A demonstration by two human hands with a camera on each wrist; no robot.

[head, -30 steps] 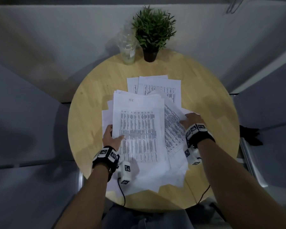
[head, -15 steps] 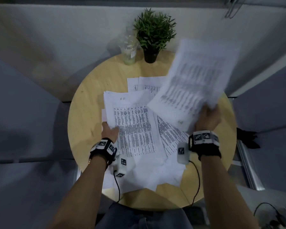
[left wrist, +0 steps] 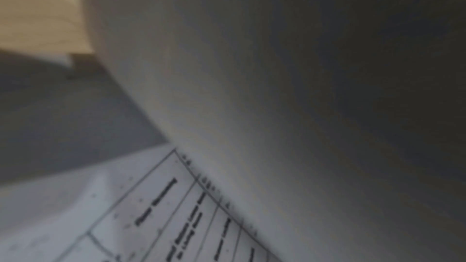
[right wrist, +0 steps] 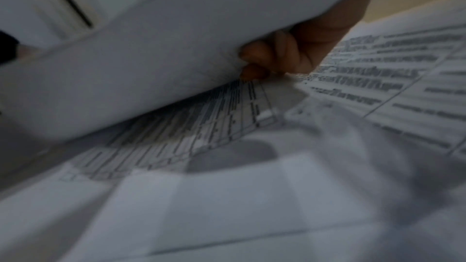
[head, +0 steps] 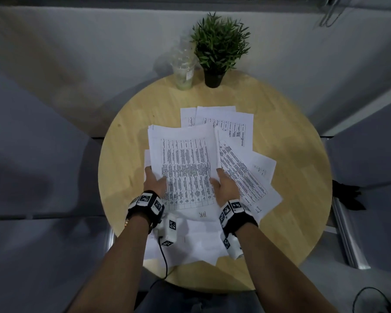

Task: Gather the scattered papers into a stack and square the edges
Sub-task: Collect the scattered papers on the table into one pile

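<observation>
In the head view a stack of printed sheets [head: 185,163] lies at the middle of the round wooden table [head: 291,154], slightly raised at its near end. My left hand [head: 155,180] grips the stack's left edge, thumb on top. My right hand [head: 222,185] grips its right edge. In the right wrist view my fingers [right wrist: 290,53] curl under a white sheet [right wrist: 176,47]. More loose sheets lie fanned at the far side [head: 230,123], to the right [head: 253,177] and under my wrists [head: 199,245]. The left wrist view shows only blurred paper [left wrist: 176,216] close up.
A potted green plant [head: 219,48] and a clear plastic cup [head: 184,68] stand at the table's far edge. Grey cushions [head: 43,154] surround the table. Cables hang from my wrist cameras over the near edge.
My right hand had lifted a sheet high to the right; that sheet now lies on the middle stack. Both hands have closed in on the stack's sides.
</observation>
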